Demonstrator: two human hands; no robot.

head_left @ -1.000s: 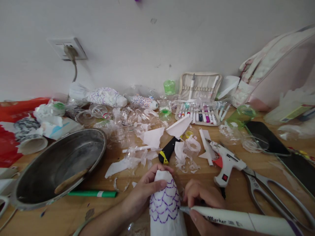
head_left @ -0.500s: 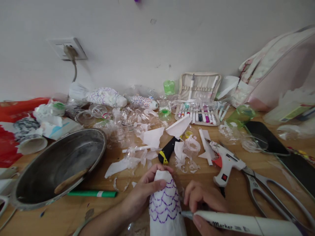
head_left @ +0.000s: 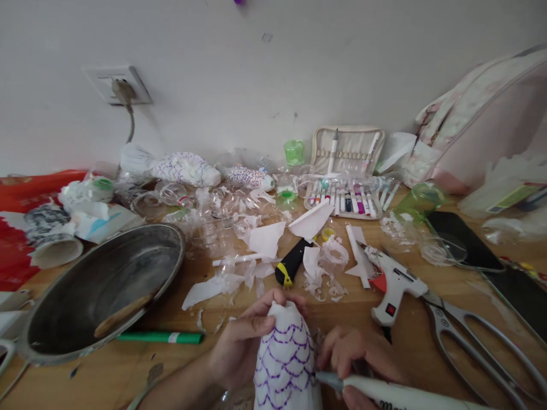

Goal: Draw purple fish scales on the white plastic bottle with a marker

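Near the front edge of the view stands a white paper-covered fish body [head_left: 284,359] with rows of purple scale lines drawn on it. My left hand [head_left: 243,339] is closed around its upper end, the thumb on the front and fingers behind. My right hand [head_left: 359,359] is closed on a thick white marker [head_left: 397,393] with a grey tip section. Its point meets the right side of the fish body among the lowest scale rows; whether it touches I cannot tell. The lower end of the body is cut off by the frame.
A metal basin [head_left: 177,250] holding a wooden-handled tool lies left, with a green marker [head_left: 160,337] beside it. Paper scraps and a black-yellow cutter [head_left: 293,263] lie ahead. Right are a glue gun [head_left: 397,285] and scissors [head_left: 465,330]. Two decorated fish [head_left: 183,168] and a marker case [head_left: 348,148] stand behind.
The fish body has turned and shifted slightly left, showing more of its scale rows. My left thumb has slid toward its left edge, and the marker has moved a little lower.
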